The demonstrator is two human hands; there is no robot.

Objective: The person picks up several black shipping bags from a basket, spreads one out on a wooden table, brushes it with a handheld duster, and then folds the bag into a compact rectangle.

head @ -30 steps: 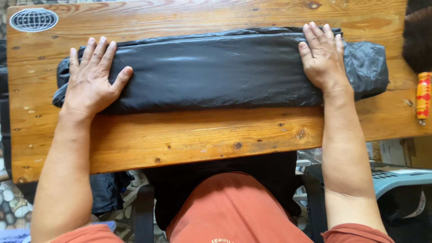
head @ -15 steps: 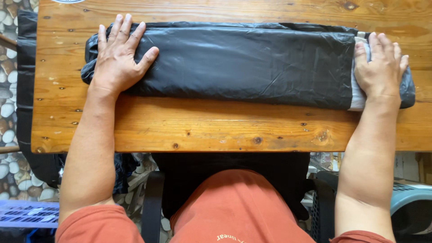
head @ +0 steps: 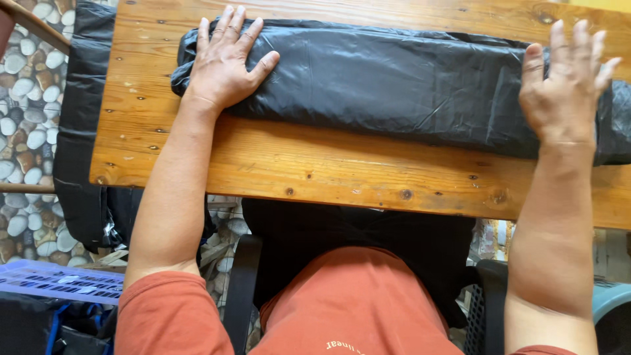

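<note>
Long folded black plastic sheet (head: pixel 407 85) lies flat across a worn brown wooden plank table (head: pixel 315 164), running left to right, its right end cut off by the frame edge. Left hand (head: pixel 223 66) rests palm down on the sheet's left end, fingers straight and close together, thumb angled out to the side, gripping nothing. Right hand (head: pixel 565 89) sits palm down near the sheet's right end, fingers spread a little, also flat, holding nothing. More black plastic (head: pixel 82 131) hangs over the table's left edge. Pebble floor (head: pixel 26 85) shows at left; a blue slotted plastic crate (head: pixel 59 283) sits at lower left.
</note>
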